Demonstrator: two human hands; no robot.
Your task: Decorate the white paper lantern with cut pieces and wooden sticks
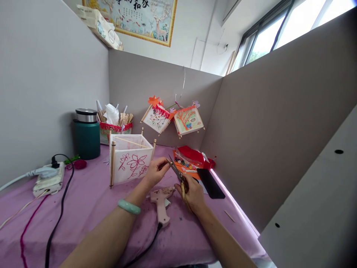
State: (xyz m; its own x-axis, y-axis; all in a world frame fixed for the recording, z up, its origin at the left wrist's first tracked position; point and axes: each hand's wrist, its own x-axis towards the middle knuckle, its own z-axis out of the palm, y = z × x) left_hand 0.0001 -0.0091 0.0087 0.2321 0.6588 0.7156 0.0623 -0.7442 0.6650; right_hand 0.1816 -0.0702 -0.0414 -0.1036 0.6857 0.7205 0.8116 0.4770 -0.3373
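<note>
Nearest, we note two bare forearms (103,230), the left with green bangle (129,207). Pink glue gun (160,204) lies between. Right hand (193,193) curls round gold-handled scissors (180,177) over purple tablecloth (95,219); left hand (157,169) pinches near their tips, contents we cannot tell. Farther left: flower-drawn lantern (134,163).

The right hand (195,194) grips gold-handled metal scissors (179,174), blade tips beside the left hand (155,171), near a pale pink glue gun (161,207) and a white, red-flowered, wooden-posted lantern (131,163) on the purple-clothed bench (92,219).
</note>
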